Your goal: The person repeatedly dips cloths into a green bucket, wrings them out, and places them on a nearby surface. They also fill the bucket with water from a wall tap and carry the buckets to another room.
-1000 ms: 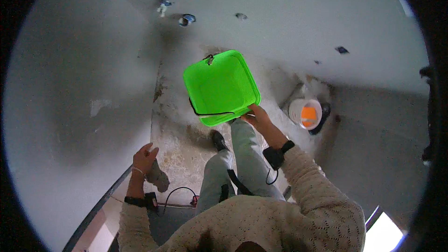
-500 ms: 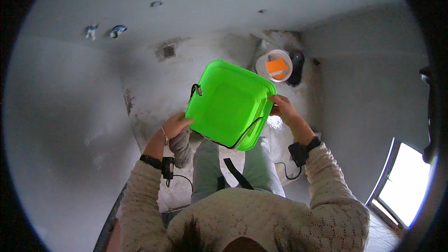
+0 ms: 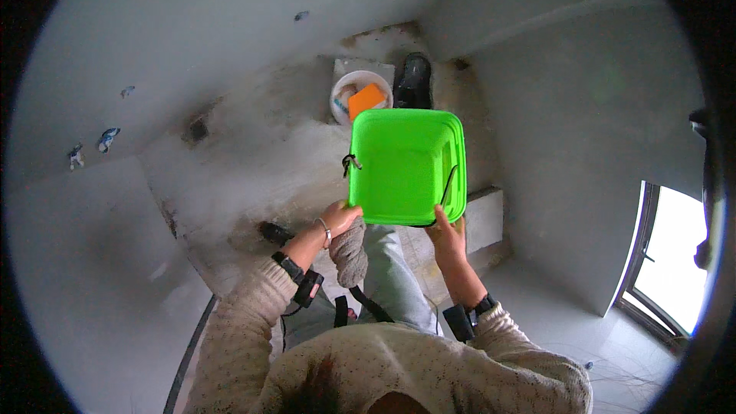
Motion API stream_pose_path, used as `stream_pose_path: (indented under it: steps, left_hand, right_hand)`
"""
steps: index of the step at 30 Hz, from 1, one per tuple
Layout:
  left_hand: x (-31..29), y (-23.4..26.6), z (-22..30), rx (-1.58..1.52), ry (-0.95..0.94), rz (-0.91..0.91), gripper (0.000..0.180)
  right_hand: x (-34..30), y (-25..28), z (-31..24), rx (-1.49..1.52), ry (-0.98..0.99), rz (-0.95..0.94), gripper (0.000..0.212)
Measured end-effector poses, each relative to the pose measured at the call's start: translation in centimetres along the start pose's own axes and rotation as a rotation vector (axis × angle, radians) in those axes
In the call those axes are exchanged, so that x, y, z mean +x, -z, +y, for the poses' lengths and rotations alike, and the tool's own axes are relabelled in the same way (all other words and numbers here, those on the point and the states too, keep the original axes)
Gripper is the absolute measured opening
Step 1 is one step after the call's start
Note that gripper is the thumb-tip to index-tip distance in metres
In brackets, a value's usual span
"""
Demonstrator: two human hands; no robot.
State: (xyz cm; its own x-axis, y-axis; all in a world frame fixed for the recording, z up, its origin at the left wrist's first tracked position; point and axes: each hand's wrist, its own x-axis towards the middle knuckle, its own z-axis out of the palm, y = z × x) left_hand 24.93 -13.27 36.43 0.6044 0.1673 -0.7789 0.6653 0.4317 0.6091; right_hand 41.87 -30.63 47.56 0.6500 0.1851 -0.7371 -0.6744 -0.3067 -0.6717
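A bright green square bucket point(image 3: 397, 161) is held out in front of my body, its open top facing up and no contents visible inside. My left hand point(image 3: 341, 221) is closed on its near left corner. A rolled grey-brown cloth point(image 3: 350, 254) hangs beneath that hand, apparently in the same grip. My right hand point(image 3: 450, 238) grips the near right corner, thumb over the rim and fingers mostly hidden below. A thin dark handle point(image 3: 449, 184) lies along the bucket's right side. Its left end is attached at the left rim.
Beyond the green bucket stands a round white bucket point(image 3: 336, 101) containing an orange block-like piece point(image 3: 366, 98). A long black object point(image 3: 415, 80) lies beside it. A pale block point(image 3: 484, 218) sits by the right wall. Walls enclose the stained floor; a bright window point(image 3: 671, 257) is at right.
My view has turned rightward, and the green bucket now overlaps the white bucket's near edge in view. My right hand has shifted from the bucket's right side to its near right corner.
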Motion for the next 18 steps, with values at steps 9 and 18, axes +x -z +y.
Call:
stream_pose_path:
  steps: [9, 18]
  left_hand:
    - [10.1, -9.7, 6.4, -0.205, 0.122, -0.258, 0.036]
    - [13.3, -11.3, 9.2, 0.34, -0.127, -0.112, 0.025]
  right_hand:
    - [9.3, 6.6, -11.4, -0.071, 0.173, -0.058, 0.041]
    - [11.9, 5.5, -17.4, -1.615, 1.24, -0.232, 0.073]
